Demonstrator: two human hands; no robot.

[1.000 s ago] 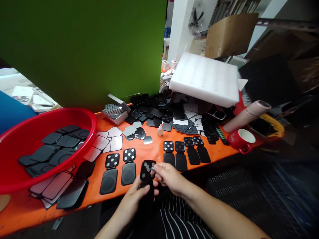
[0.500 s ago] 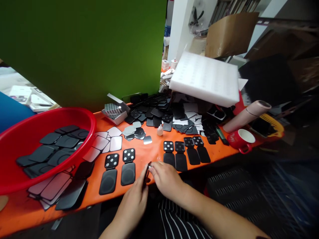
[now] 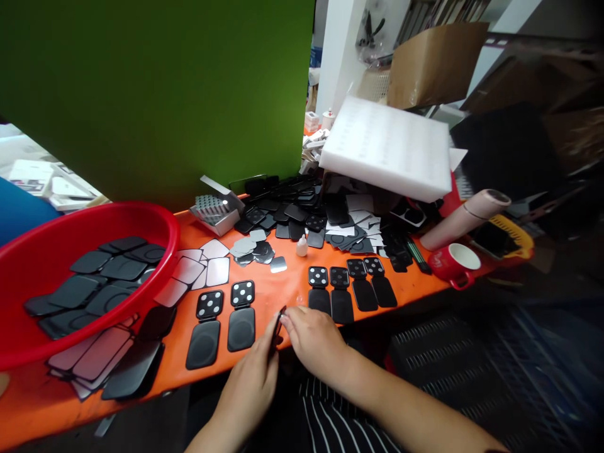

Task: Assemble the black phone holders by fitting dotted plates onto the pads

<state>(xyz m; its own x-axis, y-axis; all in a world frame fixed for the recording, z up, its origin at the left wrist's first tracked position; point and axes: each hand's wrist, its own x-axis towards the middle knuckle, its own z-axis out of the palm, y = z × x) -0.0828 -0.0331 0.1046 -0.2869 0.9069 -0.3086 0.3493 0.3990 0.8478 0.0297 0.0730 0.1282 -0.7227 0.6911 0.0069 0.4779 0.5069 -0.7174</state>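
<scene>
Just beyond the table's front edge, my left hand (image 3: 252, 377) is closed around a thin black plate (image 3: 277, 330), which I see nearly edge-on. My right hand (image 3: 314, 333) pinches at the plate's upper end; a small shiny bit shows at those fingertips, too small to name. Left of my hands lie two black hinged plates (image 3: 242, 328), each unfolded, with silvery dots on its square upper half. To the right, several similar hinged plates (image 3: 341, 305) form a row. A small white dropper bottle (image 3: 302, 246) stands behind my hands.
A red basin (image 3: 173, 242) of black plates is at left, beside pinkish-white sheets (image 3: 218, 272). A box of small metal discs (image 3: 214, 214) and piled black parts (image 3: 283, 211) lie at the back. At right are a red mug (image 3: 453, 264), a pink bottle (image 3: 465, 220) and white foam (image 3: 387, 148).
The view has shifted very slightly. Both hands keep the same hold on the black plate, and nothing on the table has visibly moved.
</scene>
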